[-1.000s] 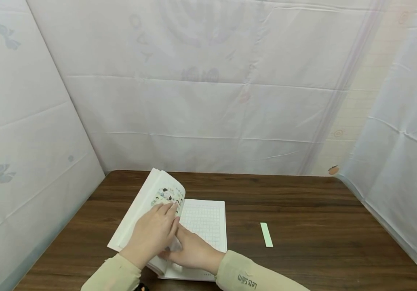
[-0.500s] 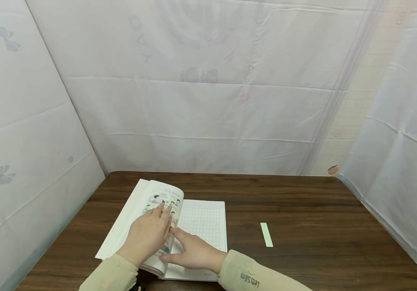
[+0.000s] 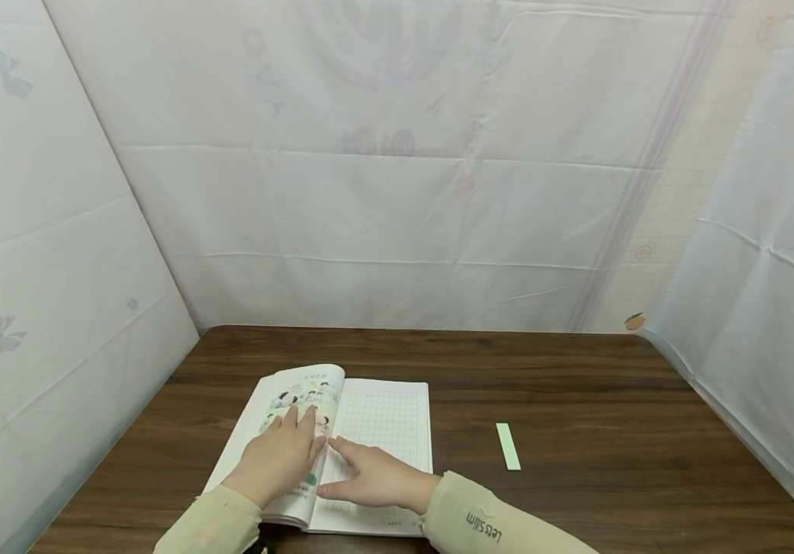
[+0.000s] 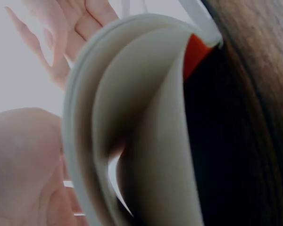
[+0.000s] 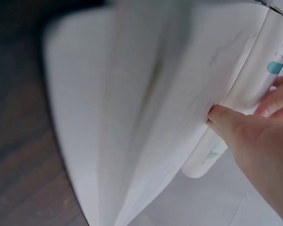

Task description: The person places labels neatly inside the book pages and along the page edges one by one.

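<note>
Nearest, two pale sleeves (image 3: 211,523) enter from the near edge, the right one lettered. The left hand (image 3: 278,454) lies with fingers extended on the illustrated page (image 3: 310,391), its grip clamped on nothing. The right hand (image 3: 376,475), thumb and fingers spread apart, reaches over the squared page (image 3: 391,415) to the fold and holds nothing either. Under both hands, the exercise book (image 3: 414,519) lies spread at the near left of the counter (image 3: 612,431). The opening looks done, and the flattening only partly so: the left wrist view shows the left-hand leaves bowed in a curve with hollows between them, so pressing along the fold seems to be what is left. Farther right, well apart from the book, a pale green strip (image 3: 508,446) lies untouched. Beyond the counter hangs a white printed cloth (image 3: 369,208).
</note>
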`<control>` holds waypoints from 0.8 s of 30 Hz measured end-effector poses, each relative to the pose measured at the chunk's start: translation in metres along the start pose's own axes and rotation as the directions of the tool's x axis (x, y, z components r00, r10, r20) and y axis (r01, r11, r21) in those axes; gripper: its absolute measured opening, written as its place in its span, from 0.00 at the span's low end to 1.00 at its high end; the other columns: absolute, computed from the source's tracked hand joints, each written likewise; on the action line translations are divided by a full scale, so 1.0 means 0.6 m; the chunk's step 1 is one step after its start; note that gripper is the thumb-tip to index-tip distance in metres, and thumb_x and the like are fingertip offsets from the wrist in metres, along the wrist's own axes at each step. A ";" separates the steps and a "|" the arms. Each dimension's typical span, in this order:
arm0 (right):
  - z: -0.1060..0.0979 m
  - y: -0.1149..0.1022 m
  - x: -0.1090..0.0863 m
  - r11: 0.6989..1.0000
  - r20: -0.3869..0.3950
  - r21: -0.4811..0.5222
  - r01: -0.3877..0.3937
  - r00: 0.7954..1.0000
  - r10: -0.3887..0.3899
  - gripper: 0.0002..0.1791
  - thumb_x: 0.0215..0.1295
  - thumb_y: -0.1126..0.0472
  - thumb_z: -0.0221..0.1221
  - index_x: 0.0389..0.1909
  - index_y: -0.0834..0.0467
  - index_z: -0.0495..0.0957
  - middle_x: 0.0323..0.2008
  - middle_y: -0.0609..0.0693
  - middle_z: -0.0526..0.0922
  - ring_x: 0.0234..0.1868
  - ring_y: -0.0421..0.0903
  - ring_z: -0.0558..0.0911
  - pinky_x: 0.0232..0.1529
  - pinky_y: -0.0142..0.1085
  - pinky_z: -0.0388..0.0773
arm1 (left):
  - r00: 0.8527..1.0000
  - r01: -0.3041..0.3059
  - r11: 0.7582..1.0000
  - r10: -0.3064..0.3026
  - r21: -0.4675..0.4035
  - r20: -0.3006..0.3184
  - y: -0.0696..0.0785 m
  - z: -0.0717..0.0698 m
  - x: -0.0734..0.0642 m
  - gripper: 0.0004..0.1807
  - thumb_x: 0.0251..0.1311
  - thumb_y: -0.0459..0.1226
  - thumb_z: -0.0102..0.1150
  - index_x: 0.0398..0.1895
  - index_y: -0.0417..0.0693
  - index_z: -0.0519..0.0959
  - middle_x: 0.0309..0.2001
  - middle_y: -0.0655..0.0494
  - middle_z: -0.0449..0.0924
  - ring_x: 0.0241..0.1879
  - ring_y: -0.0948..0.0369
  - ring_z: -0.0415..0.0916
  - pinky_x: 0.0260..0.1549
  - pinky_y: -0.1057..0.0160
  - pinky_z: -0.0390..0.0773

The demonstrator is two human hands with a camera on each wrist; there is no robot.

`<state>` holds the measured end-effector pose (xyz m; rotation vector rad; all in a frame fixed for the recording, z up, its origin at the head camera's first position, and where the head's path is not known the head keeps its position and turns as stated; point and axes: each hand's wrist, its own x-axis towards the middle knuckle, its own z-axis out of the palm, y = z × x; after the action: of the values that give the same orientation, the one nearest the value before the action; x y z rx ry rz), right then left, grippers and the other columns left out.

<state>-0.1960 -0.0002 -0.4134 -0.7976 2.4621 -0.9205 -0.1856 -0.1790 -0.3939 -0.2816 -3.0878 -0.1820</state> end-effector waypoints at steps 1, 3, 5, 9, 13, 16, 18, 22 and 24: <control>0.000 0.000 0.000 1.000 -0.002 0.002 -0.001 1.000 0.001 0.43 0.64 0.41 0.62 0.74 0.57 0.61 0.72 0.53 0.67 0.72 0.49 0.69 0.69 0.42 0.68 | 1.000 0.009 1.000 -0.009 -0.015 0.022 -0.001 0.002 0.001 0.32 0.70 0.46 0.53 0.66 0.28 0.67 0.63 0.21 0.66 0.59 0.27 0.70 0.48 0.32 0.75; -0.001 0.001 -0.001 1.000 -0.008 0.022 -0.009 1.000 0.009 0.43 0.63 0.43 0.63 0.74 0.57 0.61 0.72 0.53 0.68 0.72 0.49 0.69 0.69 0.41 0.67 | 0.998 0.027 0.999 -0.025 -0.036 0.055 -0.002 0.007 0.002 0.37 0.67 0.49 0.56 0.67 0.27 0.64 0.64 0.19 0.64 0.60 0.25 0.67 0.48 0.31 0.74; 0.000 0.002 -0.001 0.998 -0.016 0.055 -0.022 1.000 0.023 0.43 0.62 0.45 0.65 0.74 0.57 0.61 0.71 0.53 0.69 0.72 0.49 0.69 0.69 0.42 0.67 | 0.996 0.040 0.998 -0.036 -0.050 0.076 -0.002 0.012 0.004 0.44 0.62 0.52 0.61 0.68 0.26 0.62 0.65 0.18 0.61 0.61 0.24 0.64 0.48 0.30 0.74; 0.001 0.005 -0.001 0.995 -0.023 0.101 -0.023 0.999 0.026 0.44 0.60 0.48 0.66 0.74 0.58 0.62 0.70 0.56 0.70 0.71 0.51 0.69 0.69 0.43 0.67 | 0.995 0.053 0.996 -0.047 -0.073 0.091 -0.002 0.019 0.002 0.58 0.50 0.60 0.69 0.69 0.24 0.59 0.67 0.17 0.57 0.64 0.22 0.59 0.48 0.29 0.73; 0.001 0.007 0.000 0.994 -0.028 0.114 0.000 1.000 0.003 0.44 0.59 0.49 0.67 0.73 0.59 0.62 0.70 0.57 0.70 0.71 0.51 0.69 0.69 0.42 0.67 | 0.996 0.051 0.997 -0.046 -0.059 0.079 -0.002 0.025 -0.003 0.63 0.45 0.63 0.70 0.69 0.23 0.58 0.66 0.16 0.57 0.63 0.21 0.58 0.46 0.29 0.74; 0.001 0.007 0.000 0.994 -0.033 0.108 0.014 0.999 -0.010 0.44 0.59 0.49 0.66 0.73 0.60 0.62 0.70 0.57 0.70 0.72 0.50 0.69 0.70 0.41 0.67 | 0.996 0.054 0.997 -0.050 -0.049 0.071 -0.003 0.027 -0.005 0.63 0.44 0.63 0.71 0.69 0.23 0.58 0.66 0.16 0.57 0.63 0.21 0.59 0.46 0.29 0.74; 0.000 0.006 0.000 0.996 -0.032 0.090 0.020 0.999 -0.017 0.44 0.59 0.48 0.66 0.74 0.58 0.62 0.71 0.56 0.69 0.72 0.50 0.69 0.69 0.41 0.67 | 0.996 0.059 0.997 -0.056 -0.042 0.068 -0.004 0.028 -0.006 0.63 0.44 0.63 0.71 0.69 0.23 0.58 0.66 0.16 0.57 0.63 0.21 0.59 0.46 0.29 0.74; -0.007 0.009 -0.004 0.999 -0.028 0.046 0.030 0.999 -0.028 0.43 0.61 0.45 0.65 0.74 0.56 0.61 0.71 0.54 0.69 0.71 0.48 0.69 0.69 0.41 0.67 | 0.996 0.063 0.997 -0.061 -0.034 0.058 -0.004 0.031 -0.007 0.63 0.44 0.63 0.70 0.69 0.22 0.58 0.65 0.16 0.59 0.63 0.22 0.60 0.44 0.31 0.76; -0.012 0.013 -0.007 0.999 -0.032 0.032 0.028 0.999 -0.027 0.43 0.62 0.43 0.64 0.74 0.55 0.62 0.70 0.54 0.70 0.71 0.49 0.69 0.69 0.42 0.67 | 0.997 0.061 0.998 -0.059 -0.031 0.055 -0.003 0.033 -0.008 0.63 0.44 0.64 0.70 0.68 0.22 0.59 0.65 0.16 0.60 0.62 0.22 0.62 0.42 0.32 0.77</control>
<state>-0.1995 0.0107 -0.4129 -0.8135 2.4624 -0.9869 -0.1817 -0.1790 -0.4142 -0.1982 -3.1520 -0.2301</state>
